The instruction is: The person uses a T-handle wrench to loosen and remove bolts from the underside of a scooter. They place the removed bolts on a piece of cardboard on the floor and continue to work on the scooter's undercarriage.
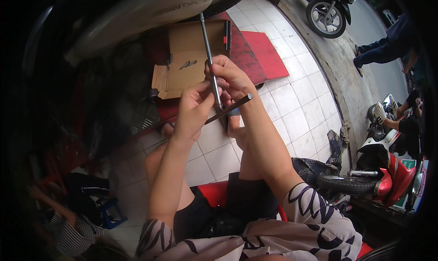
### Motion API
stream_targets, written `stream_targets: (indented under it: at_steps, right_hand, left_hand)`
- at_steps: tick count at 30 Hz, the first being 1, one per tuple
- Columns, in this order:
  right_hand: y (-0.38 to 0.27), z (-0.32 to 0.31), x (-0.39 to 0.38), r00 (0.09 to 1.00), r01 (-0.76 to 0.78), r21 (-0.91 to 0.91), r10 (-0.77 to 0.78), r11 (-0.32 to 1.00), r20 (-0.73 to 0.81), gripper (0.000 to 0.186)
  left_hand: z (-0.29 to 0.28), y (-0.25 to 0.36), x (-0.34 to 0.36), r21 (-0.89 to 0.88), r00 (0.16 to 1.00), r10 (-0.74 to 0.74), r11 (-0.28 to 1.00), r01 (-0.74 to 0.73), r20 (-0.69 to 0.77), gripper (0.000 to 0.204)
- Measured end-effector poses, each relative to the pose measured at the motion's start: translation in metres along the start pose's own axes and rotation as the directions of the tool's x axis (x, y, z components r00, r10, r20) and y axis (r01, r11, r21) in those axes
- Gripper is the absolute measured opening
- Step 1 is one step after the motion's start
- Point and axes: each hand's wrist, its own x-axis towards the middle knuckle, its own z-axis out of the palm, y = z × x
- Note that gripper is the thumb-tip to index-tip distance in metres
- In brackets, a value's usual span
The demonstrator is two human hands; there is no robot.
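Observation:
A long silver T-handle wrench (pixel 206 41) slants up and away in front of me, its crossbar at the near end. Its far tip reaches the underside of a light-coloured motorcycle body (pixel 150 19); whether it sits on a fastener is hidden. My left hand (pixel 195 105) is closed around the lower shaft, just above the crossbar. Higher up, my right hand (pixel 230 74) pinches the same shaft, with the bar's end passing by my right wrist. Beneath the shaft lies an open cardboard box (pixel 189 37) with a few small metal parts (pixel 187 65) in it.
A red lift platform (pixel 267 55) is under the box, on white floor tiles (pixel 303 119). At right stand a red motorcycle (pixel 392 183) and a dark cloth (pixel 315 165). A parked wheel (pixel 326 17) and a walking person (pixel 378 51) are beyond. Another person (pixel 68 224) sits at lower left.

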Motion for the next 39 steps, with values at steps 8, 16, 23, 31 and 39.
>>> stream_targets:
  at_steps: [8,16,23,31,39]
  right_hand:
    - [-0.014,-0.012,-0.006,0.989,-0.120,-0.221,0.097,0.968,-0.115,0.024]
    - [-0.018,-0.014,-0.008,0.969,-0.207,-0.388,0.134,0.898,-0.207,0.023]
    - [-0.044,-0.029,-0.024,0.925,-0.101,-0.440,-0.079,0.893,-0.372,0.035]
    - [-0.025,-0.020,-0.019,0.971,-0.104,-0.237,0.047,0.966,-0.233,0.038]
    - [-0.012,-0.018,-0.001,1.000,0.015,0.168,-0.018,0.986,0.017,0.028]
  left_hand:
    - [-0.026,0.005,0.018,0.007,0.971,-0.212,0.977,0.212,0.113,0.018]
    - [-0.025,-0.007,0.025,0.112,0.993,-0.118,0.987,0.117,0.000,0.020]
    - [-0.023,0.000,0.025,-0.007,0.979,-0.196,0.980,0.197,0.051,0.020]
    - [-0.028,0.007,0.042,-0.248,0.890,-0.224,0.907,0.340,0.398,0.022]
    - [-0.022,0.016,0.048,-0.175,0.890,-0.263,0.922,0.346,0.372,0.027]
